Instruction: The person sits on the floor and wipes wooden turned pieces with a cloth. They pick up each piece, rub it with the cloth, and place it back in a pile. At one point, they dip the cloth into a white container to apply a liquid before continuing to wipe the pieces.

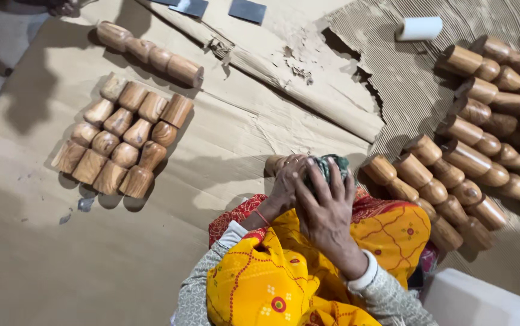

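My left hand (285, 184) grips a turned wooden piece (274, 163), of which only the pale end shows past my fingers. Over the same piece my right hand (326, 202) presses a dark green cloth (327, 166). Both hands meet above my lap, which is covered in yellow and red patterned fabric (272, 284). A neat block of several similar wooden pieces (124, 139) lies on the cardboard to the left. One longer row of turned pieces (151, 54) lies above that block.
A large pile of several darker wooden pieces (477, 157) lies at the right on corrugated cardboard (393, 78). A white roll (418, 28) sits at the top right. Two grey sheets (247, 11) lie at the top. A white box edge (483, 302) is bottom right.
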